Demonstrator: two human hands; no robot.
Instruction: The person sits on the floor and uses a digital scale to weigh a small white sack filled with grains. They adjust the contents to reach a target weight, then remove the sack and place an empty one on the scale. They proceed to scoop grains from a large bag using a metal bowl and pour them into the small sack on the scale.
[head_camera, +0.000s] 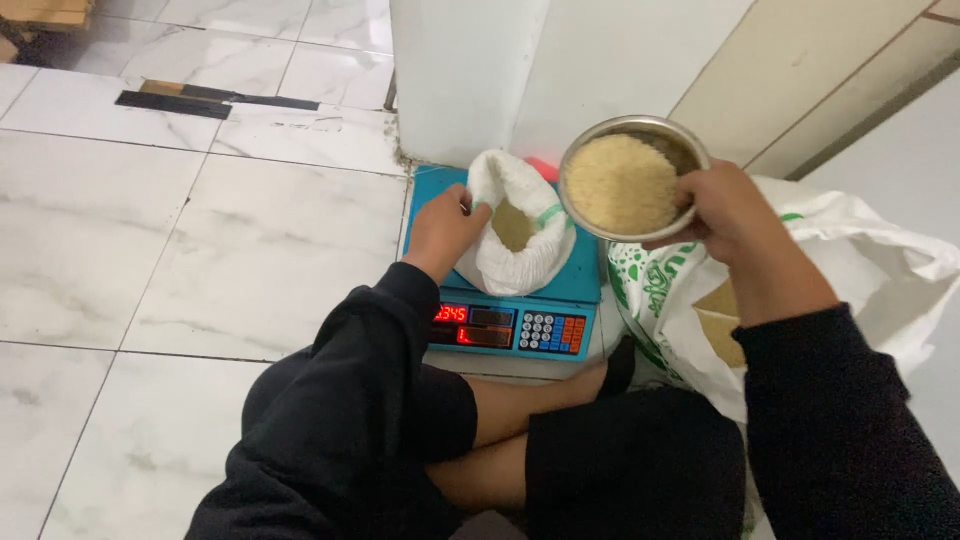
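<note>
From the head camera, the right hand (728, 208) grips a round steel bowl of pale grain (630, 178), held up just right of the small white sack (517, 222) whose mouth the left hand (446, 222) pinches open on a blue electronic scale (520, 318).

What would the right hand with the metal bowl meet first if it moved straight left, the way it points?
Probably the small white bag on the blue scale; the right hand holds the metal bowl just beside it, though depth is unclear.

A small white cloth sack (515, 225) stands open at centre frame on a blue scale, whose red-lit display panel (475, 326) sits below it. A large white plastic sack with green print (850, 250) lies at right.
</note>
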